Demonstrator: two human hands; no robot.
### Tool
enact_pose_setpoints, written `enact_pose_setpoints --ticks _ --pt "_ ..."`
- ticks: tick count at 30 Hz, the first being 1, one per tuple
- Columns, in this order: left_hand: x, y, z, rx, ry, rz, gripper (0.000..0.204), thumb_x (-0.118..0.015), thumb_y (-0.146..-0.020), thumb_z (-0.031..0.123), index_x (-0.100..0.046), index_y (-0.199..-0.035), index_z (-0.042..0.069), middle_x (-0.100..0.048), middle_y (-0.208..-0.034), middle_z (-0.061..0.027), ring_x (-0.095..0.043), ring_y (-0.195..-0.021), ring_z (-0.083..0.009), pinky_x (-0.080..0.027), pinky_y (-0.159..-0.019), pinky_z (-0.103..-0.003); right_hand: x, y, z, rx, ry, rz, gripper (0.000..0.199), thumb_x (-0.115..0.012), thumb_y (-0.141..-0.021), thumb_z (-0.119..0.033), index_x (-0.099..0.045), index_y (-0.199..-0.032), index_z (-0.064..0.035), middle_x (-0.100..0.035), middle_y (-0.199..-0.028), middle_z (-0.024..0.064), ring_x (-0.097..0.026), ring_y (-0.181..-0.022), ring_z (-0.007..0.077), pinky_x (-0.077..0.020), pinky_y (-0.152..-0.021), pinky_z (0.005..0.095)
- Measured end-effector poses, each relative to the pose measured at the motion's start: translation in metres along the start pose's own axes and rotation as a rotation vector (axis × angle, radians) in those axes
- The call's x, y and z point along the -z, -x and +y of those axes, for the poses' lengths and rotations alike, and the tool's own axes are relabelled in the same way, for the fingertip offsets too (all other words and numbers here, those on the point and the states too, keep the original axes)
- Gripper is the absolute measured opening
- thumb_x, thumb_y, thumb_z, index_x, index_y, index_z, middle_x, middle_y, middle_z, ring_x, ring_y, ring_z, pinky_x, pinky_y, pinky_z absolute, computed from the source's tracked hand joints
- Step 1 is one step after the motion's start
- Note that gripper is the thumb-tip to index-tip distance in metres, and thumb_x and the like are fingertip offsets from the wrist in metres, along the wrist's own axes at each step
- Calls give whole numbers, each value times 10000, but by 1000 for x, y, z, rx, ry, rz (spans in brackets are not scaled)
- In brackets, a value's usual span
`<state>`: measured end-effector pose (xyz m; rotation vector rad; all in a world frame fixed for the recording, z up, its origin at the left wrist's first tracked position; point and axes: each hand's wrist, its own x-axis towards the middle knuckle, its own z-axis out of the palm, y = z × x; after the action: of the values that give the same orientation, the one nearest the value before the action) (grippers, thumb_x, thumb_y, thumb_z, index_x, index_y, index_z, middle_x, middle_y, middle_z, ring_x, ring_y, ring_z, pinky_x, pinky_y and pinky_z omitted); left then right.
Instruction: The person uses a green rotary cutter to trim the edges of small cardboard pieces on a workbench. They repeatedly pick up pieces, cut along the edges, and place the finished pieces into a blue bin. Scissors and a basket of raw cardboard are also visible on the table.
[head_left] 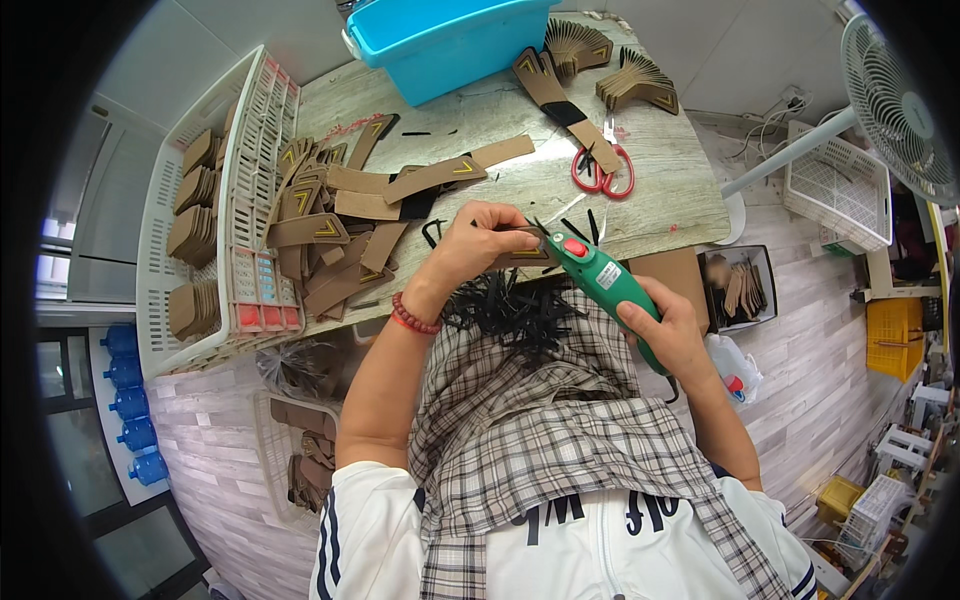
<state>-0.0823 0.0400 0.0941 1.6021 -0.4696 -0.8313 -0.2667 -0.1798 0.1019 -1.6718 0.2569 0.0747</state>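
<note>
My left hand pinches a brown cut piece with a yellow chevron at the table's near edge. My right hand grips a green handheld tool with a red button, its tip touching that piece. Black trimmed strips lie piled on the plaid cloth over my lap, just below the piece. A heap of the same brown pieces lies on the table to the left of my left hand.
A white slotted crate with stacked brown pieces stands at the table's left. A blue tub sits at the back, red scissors and fanned brown stacks at the right. A white fan and baskets stand on the floor.
</note>
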Motion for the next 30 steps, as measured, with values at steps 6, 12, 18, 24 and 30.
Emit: enact_pose_setpoints --ticks 6,12,18,24,30 --pt "0 -16 -8 -98 -33 267 95 -689 -811 103 -680 -835 12 -637 -755 15 -541 -655 -52 -437 -605 -198 -7 -4 -2 -48 -78 99 375 -671 -894 -228 -593 -1169 15 -594 -769 4 -533 -625 54 -450 -562 211" --pt "27 -10 -37 -144 772 798 84 -496 -839 33 -519 -920 30 -603 -922 -90 -604 -841 -198 -547 -750 -432 -8 1 4 9 -53 138 341 -628 -923 -208 -576 -1178 12 -589 -769 17 -528 -621 63 -448 -566 207" --pt "-28 10 -78 249 1172 408 185 -587 -854 62 -577 -1028 2 -613 -893 -94 -631 -794 -237 -537 -732 -395 -15 5 14 -11 -56 162 368 -673 -892 -252 -610 -1143 9 -603 -757 11 -529 -593 60 -444 -544 218" --pt "-63 7 -39 77 1007 255 185 -591 -892 51 -582 -1075 31 -666 -954 -70 -667 -845 -198 -528 -725 -318 -17 12 23 -17 -45 242 355 -671 -893 -232 -608 -1140 15 -605 -742 12 -530 -599 60 -442 -546 222" --pt "-68 -7 -37 -121 796 451 135 -644 -878 58 -605 -995 7 -667 -932 -60 -653 -812 -146 -523 -700 -257 -20 16 19 -7 1 230 363 -671 -894 -242 -608 -1145 13 -603 -724 7 -533 -609 63 -442 -555 227"
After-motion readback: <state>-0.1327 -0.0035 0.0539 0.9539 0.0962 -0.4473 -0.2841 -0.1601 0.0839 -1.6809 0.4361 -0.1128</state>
